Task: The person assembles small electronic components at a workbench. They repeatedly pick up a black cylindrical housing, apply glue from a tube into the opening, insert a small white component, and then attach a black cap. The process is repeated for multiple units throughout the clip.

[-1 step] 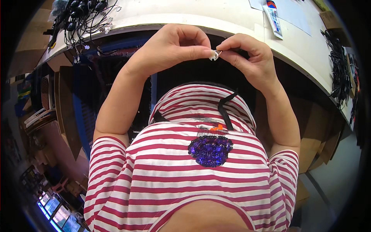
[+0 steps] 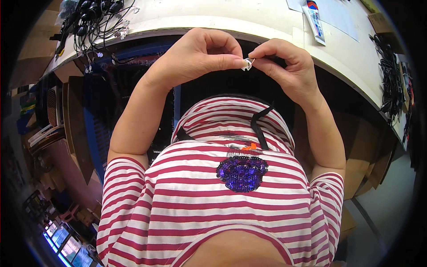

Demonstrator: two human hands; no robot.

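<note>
One long pale counter sweeps across the top, black cables tangled at its left, a dark bundle at its right. Below its edge, left hand and right hand nearly meet, fingertips pinching on both sides! Smaller now: a white-and-blue tube, lying well apart on the counter. Tinier, the white piece, gripped between left thumb and finger, right out over the dark space. Finest of all, a pale strand in the right pinch; its join is unclear. A slack pinch could drop the piece from sight; a hard tug could snap that strand.
</note>
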